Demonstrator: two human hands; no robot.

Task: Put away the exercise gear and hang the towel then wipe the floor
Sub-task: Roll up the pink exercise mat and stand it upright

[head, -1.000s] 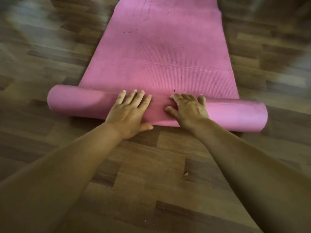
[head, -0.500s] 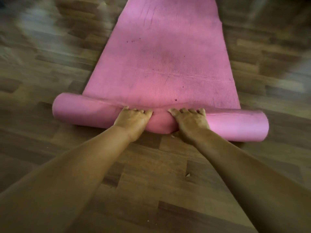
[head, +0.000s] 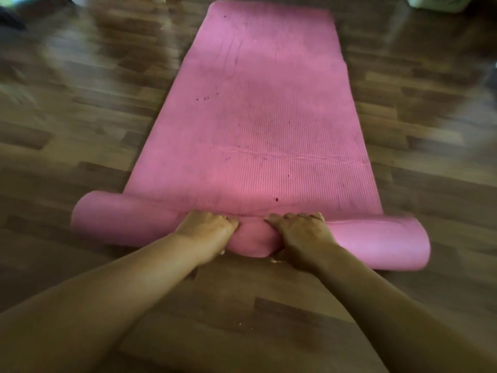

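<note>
A pink exercise mat (head: 258,125) lies on the wooden floor, stretching away from me. Its near end is rolled into a thick tube (head: 376,240) that runs across the view. My left hand (head: 207,230) grips the roll just left of its middle, fingers curled over the top. My right hand (head: 301,232) grips it just right of the middle in the same way, thumb below. The fingertips of both hands are tucked into the crease where the roll meets the flat mat. No towel is in view.
Brown parquet floor (head: 80,130) surrounds the mat on all sides. A pale object (head: 435,1) sits at the far right top edge, and a dark shape (head: 10,17) at the far left top corner. A few small crumbs lie on the floor near my arms.
My fingers went from lying flat on the roll to curling over it. The roll has moved forward along the mat and the far end of the mat has come into view.
</note>
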